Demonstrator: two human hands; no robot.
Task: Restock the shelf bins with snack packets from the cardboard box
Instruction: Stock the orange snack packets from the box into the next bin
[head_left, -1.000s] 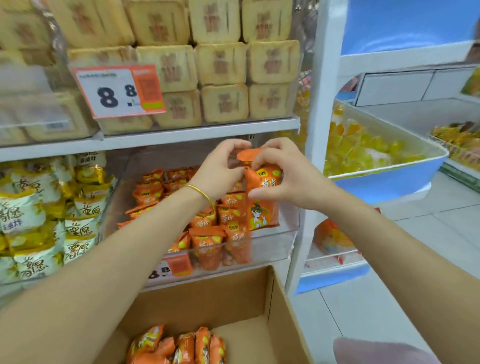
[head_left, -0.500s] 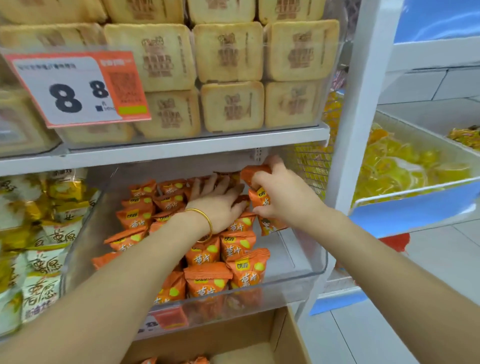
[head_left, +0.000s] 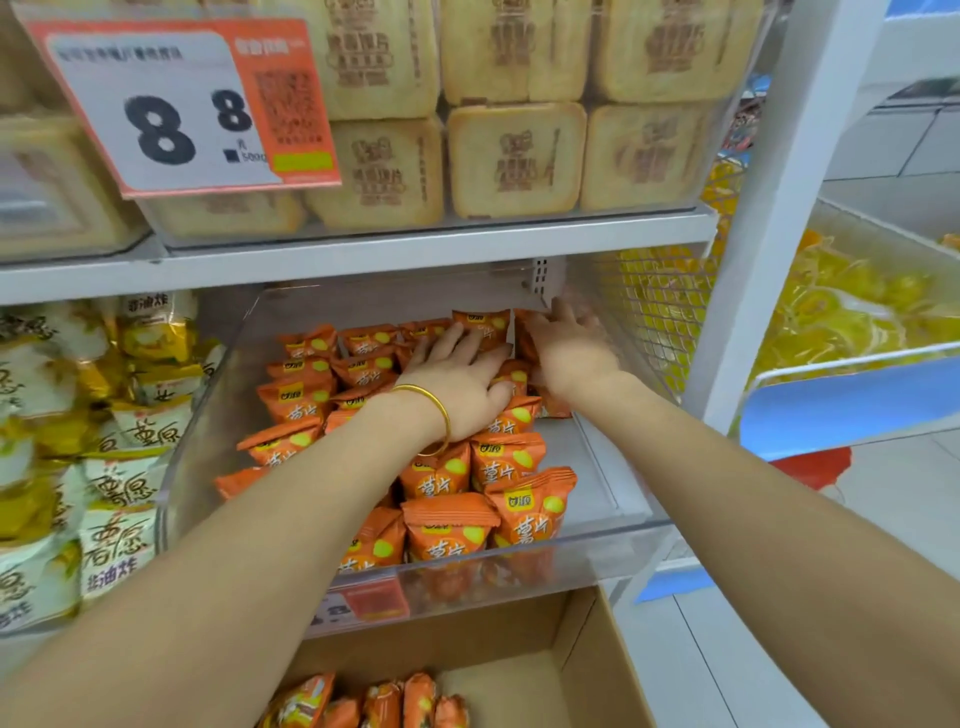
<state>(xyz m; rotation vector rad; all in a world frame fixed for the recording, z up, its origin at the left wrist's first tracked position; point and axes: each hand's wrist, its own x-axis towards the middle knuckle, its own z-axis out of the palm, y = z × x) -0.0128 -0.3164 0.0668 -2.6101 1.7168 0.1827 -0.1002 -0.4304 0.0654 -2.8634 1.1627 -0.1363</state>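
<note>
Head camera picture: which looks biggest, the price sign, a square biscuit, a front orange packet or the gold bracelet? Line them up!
1. price sign, biggest, though it hangs out front, so nearness may help
2. square biscuit
3. front orange packet
4. gold bracelet, smallest

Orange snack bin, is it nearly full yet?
Partly. Orange packets fill most of the bin. The left hand presses on the back rows while the right hand reaches into the back corner. The bin's right side is bare, and the cardboard box holds more.
</note>
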